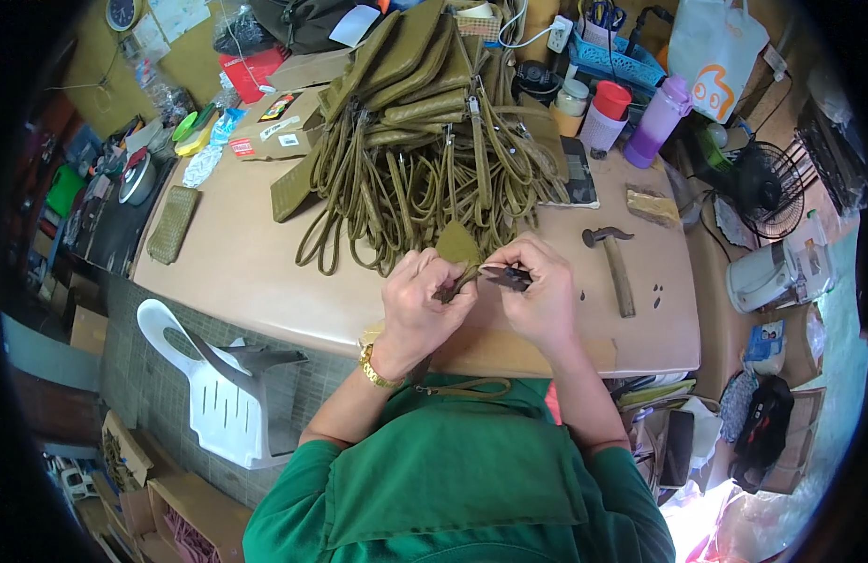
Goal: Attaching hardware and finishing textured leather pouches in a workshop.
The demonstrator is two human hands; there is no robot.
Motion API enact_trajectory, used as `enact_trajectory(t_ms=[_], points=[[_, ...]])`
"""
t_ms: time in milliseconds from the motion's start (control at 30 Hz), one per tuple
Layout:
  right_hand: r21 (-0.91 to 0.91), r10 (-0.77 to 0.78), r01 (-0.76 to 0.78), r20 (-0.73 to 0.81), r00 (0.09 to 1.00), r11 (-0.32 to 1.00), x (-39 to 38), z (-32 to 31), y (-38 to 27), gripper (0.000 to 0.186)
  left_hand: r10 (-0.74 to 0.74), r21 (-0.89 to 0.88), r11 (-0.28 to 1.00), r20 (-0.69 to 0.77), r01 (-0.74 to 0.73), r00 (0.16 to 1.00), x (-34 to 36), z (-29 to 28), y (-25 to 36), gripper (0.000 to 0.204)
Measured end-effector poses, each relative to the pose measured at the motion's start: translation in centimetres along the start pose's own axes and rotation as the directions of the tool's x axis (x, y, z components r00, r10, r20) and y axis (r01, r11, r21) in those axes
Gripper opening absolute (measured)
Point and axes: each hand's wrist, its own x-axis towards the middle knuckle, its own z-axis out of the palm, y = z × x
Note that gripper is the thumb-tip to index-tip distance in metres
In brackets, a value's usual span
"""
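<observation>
Over the tan table (pixel 256 253), your left hand (pixel 423 296) pinches an olive piece (pixel 459 242), pointing away beyond that grip; just right, your right hand (pixel 539 286) clasps a dark tool (pixel 506 276).

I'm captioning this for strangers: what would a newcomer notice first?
Probably the heap of olive pouches and straps at the back of the table. In front, the left hand holds an olive piece and the right hand a dark tool. A white chair stands at lower left.
</observation>
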Motion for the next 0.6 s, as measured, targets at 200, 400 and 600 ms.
enact_trajectory(t_ms=[200,400,600], points=[[0.292,0.160,-0.156,0.011,0.987,0.944,-0.3,-1.0,0.9,0.009,-0.062,-0.216,0.974,0.021,0.065,0.998,-0.3,0.2,-0.1,0.015],[0.382,0.221,-0.203,-0.004,0.975,0.901,1.0,-2.8,-2.4,0.019,-0.238,-0.632,0.730,0.122,0.261,0.963,0.0,-0.1,-0.6,0.021],[-0.098,0.089,-0.085,0.030,0.996,0.992,1.1,-2.9,-0.2,0.024,-0.153,-0.346,0.925,0.048,0.160,0.987,0.6,-0.4,-0.2,0.024]])
